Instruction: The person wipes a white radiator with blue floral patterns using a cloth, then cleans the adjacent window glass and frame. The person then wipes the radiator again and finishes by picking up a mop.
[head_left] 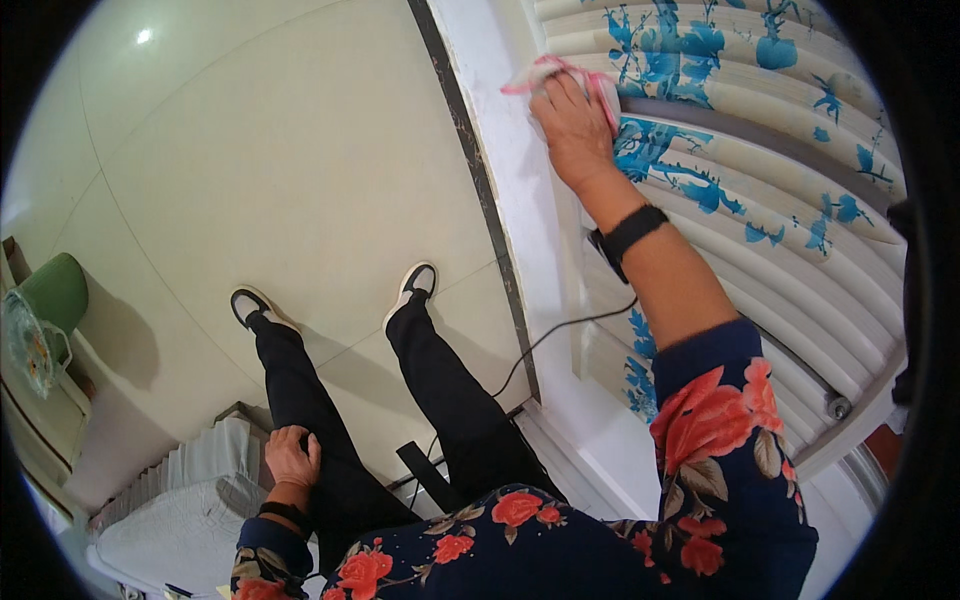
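My right hand (578, 130) reaches out to the upper right and is closed on a pink-and-white cloth (608, 95). The cloth is bunched under the fingers and lies against the white ledge and the edge of a slatted white panel (700, 165) printed with blue flowers and branches. My left hand (292, 456) hangs low beside my left thigh, back of the hand showing. Its fingers are loosely bent, with a gap at the thumb, and nothing shows in them.
A white ledge (475, 60) with a dark border strip runs beside the pale tiled floor (290, 150). A thin black cable (560, 323) crosses the ledge near my right leg. Lower left are a grey-white pleated, covered item (185, 500) and a green container (58, 290).
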